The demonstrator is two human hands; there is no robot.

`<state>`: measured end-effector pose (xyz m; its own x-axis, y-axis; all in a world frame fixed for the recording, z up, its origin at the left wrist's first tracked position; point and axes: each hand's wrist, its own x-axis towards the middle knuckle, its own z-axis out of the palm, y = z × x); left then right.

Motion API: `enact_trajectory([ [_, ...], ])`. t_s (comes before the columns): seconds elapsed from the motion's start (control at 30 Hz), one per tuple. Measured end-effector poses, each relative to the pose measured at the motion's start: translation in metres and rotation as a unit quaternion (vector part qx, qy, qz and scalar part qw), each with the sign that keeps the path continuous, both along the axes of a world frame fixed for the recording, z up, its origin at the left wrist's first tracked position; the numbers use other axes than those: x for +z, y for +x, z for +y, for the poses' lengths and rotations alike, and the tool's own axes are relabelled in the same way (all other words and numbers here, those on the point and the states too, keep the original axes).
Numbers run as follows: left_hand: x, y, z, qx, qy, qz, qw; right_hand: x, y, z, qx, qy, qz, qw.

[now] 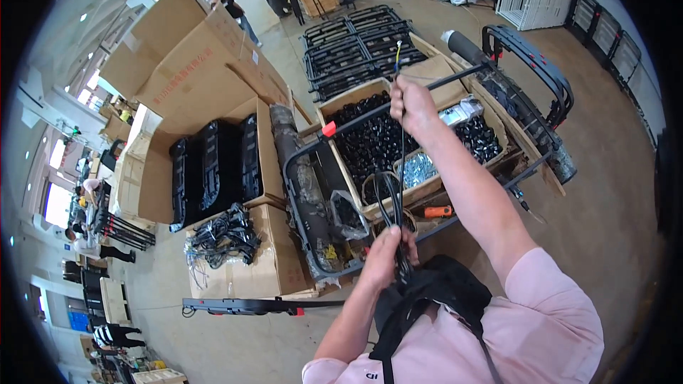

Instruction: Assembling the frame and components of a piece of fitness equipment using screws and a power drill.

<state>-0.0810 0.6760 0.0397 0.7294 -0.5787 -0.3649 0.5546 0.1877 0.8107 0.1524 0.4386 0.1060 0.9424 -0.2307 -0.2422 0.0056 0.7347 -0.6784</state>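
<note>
My left hand (384, 259) is closed round a looped bundle of black cable (388, 203), low in front of my body. Farther off, my raised right hand (413, 105) grips the same cable, which runs taut between the two. Above the right fist sticks out the cable's end with a small yellow and blue connector (398, 55). Behind the hands, a black tubular frame (364, 120) with a red clip (329, 129) lies across a wooden sorting bin (364, 208). Small black parts (361, 144) and bagged silver hardware (418, 171) fill some compartments.
To the left, an open carton (160, 185) holds black moulded parts (213, 163). Tangled cables (231, 236) lie on a cardboard box (274, 245). An orange-handled tool (437, 211) sits at the bin's near edge. Stacked black frames (356, 46) stand beyond; several people work farther away.
</note>
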Motion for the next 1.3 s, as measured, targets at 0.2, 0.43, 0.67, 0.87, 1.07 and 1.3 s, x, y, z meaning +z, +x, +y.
enact_trajectory([
  [0.2,-0.006,-0.046,0.029,-0.133,0.420,-0.414,0.796,0.031,-0.142,0.012,0.198,-0.028,-0.082,0.976],
  [0.43,0.135,-0.026,0.029,0.358,0.431,-0.602,0.569,0.027,-0.255,-0.005,0.385,0.006,-0.074,0.920],
  [0.67,0.072,-0.033,-0.002,0.198,0.033,-0.129,0.971,-0.002,-0.301,-0.012,0.440,-0.050,-0.107,0.890],
  [0.87,0.036,-0.071,-0.024,0.302,-0.120,-0.070,0.943,-0.053,-0.325,-0.021,0.451,-0.189,-0.095,0.867],
  [1.07,-0.012,-0.092,0.001,0.281,-0.163,0.017,0.946,-0.092,-0.324,0.000,0.432,-0.438,-0.286,0.735],
  [1.3,-0.090,-0.119,0.063,0.321,0.015,0.038,0.946,-0.161,-0.343,0.062,0.436,-0.556,-0.253,0.661],
])
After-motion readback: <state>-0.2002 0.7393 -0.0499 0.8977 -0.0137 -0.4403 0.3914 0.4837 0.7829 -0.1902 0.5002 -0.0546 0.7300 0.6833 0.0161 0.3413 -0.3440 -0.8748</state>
